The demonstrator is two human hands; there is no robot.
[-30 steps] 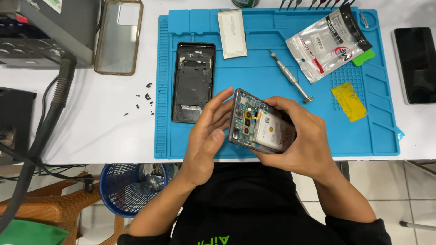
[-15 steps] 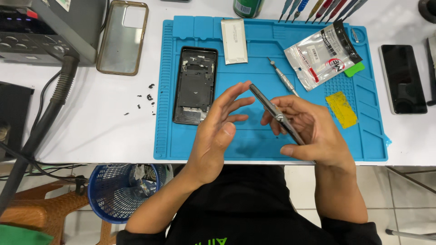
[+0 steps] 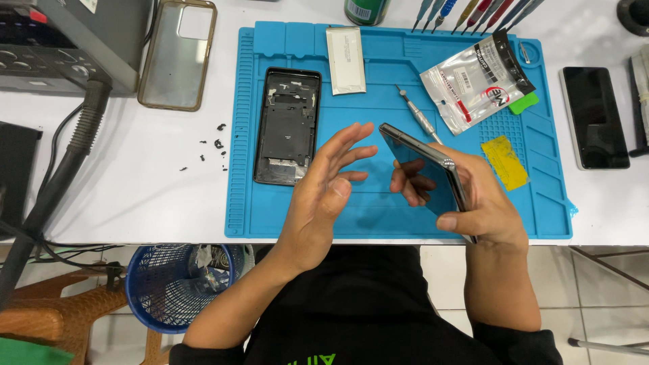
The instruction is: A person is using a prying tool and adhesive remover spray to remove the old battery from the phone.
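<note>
Blue mat point(image 3: 284, 203) | right hand point(image 3: 483, 203) fingers clamp dark phone point(image 3: 422, 162), seemingly edge-on | left hand point(image 3: 324, 196) fingers spread

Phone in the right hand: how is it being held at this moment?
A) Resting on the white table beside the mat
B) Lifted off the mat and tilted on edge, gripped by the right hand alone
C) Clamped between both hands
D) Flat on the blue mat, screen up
B: the phone is raised and tilted edge-on in the right hand, while the left hand is open beside it, not touching, above the blue mat.
</note>
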